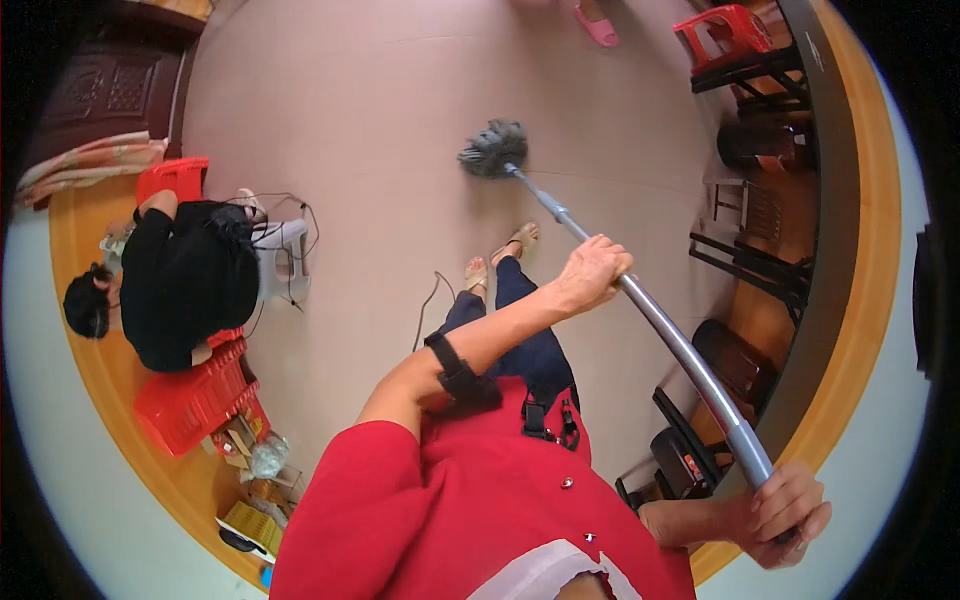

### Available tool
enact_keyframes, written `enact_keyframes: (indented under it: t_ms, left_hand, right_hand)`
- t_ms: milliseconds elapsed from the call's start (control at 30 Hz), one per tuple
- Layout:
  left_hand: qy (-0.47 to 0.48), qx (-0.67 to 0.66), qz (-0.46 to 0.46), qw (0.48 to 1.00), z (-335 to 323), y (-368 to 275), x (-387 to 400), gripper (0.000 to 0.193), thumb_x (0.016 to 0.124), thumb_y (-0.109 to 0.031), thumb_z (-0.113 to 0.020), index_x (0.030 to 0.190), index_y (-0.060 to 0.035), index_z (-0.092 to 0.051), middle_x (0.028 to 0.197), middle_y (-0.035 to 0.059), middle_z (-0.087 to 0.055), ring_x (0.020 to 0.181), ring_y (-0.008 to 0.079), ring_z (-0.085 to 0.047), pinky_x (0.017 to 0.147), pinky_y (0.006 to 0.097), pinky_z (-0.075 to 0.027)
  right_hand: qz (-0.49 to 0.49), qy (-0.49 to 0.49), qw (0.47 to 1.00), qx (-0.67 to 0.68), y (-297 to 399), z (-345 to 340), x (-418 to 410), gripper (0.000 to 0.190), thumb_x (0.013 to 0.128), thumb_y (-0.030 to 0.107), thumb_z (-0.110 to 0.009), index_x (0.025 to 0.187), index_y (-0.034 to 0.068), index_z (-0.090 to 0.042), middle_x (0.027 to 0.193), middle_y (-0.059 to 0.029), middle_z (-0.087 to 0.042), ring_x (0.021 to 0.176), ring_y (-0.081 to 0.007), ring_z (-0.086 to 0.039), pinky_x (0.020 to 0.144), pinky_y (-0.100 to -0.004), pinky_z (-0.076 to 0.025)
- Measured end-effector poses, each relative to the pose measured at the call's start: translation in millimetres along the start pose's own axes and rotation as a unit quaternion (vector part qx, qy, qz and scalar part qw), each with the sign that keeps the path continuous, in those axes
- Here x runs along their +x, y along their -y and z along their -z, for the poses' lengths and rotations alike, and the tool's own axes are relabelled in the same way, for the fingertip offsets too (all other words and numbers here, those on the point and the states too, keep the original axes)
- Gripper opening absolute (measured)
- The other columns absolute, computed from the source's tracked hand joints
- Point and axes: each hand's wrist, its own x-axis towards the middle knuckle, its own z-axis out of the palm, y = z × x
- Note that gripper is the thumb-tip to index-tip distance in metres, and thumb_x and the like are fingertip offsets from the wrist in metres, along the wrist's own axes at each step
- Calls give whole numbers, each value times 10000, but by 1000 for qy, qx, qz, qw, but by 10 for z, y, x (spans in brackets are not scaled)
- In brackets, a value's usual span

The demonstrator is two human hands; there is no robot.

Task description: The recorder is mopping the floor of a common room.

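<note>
A mop with a metal pole (679, 341) runs slantwise across the view, from lower right to upper middle. My left hand (596, 274) grips the pole partway down, below a grey collar. At the top end of the pole, over its grey grip, my right hand (787, 514) is closed. The grey string mop head (495, 148) lies on the tiled floor ahead of my feet. Which arm belongs to which side is judged from the shoulders: the left arm crosses my red top, and the right forearm shows at the lower right.
A person in black (187, 289) sits at the left, beside a white plastic stool (289, 259), with cables on the floor. Red plastic stools (199, 397) and packages stand behind. Dark folding chairs (750, 262) line the right wall. Someone's pink slipper (598, 28) shows at the top.
</note>
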Motion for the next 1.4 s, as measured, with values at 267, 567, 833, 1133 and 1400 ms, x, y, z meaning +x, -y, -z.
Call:
enact_keyframes:
  t_ms: [267,567,833,1133,1400]
  left_hand:
    - [-128,75,106,983,579,427,-1036,241,795,-245,-599,682,-51,-512,730,107,-548,749,291,-533,734,408,-420]
    - [-167,152,235,945,440,700,-1836,194,807,-211,-554,696,-52,-538,743,108,-541,793,304,-515,758,418,-402]
    - [-190,163,189,950,-501,293,-1364,179,771,-177,-589,669,-53,-511,700,120,-496,749,315,-500,693,424,-398]
    - [-150,57,49,986,-2275,-793,-379,125,650,-89,-653,671,-83,-530,755,97,-500,791,303,-492,706,412,-392]
    - [-83,-63,-42,994,-3760,-1789,98,142,565,-44,-659,621,-83,-535,756,95,-508,818,294,-483,732,385,-405]
  right_hand:
    - [-73,42,988,127,-565,-607,12,87,723,81,-521,718,32,-593,401,6,-456,304,-82,-393,341,-223,-383]
    - [-195,112,958,176,-962,-748,-488,121,708,27,-560,721,-56,-647,428,-57,-441,345,-152,-408,362,-261,-322]
    - [-159,-3,984,78,-525,129,-842,167,748,98,-568,729,-54,-632,435,-55,-438,364,-141,-410,364,-249,-305]
    - [-24,-142,984,-109,432,1755,-1725,145,814,98,-487,702,38,-557,368,30,-321,273,-86,-278,308,-233,-248]
    - [-54,-253,950,-176,1242,2139,-2395,361,907,185,-416,554,142,-350,387,50,-261,398,-71,-236,487,-237,-280]
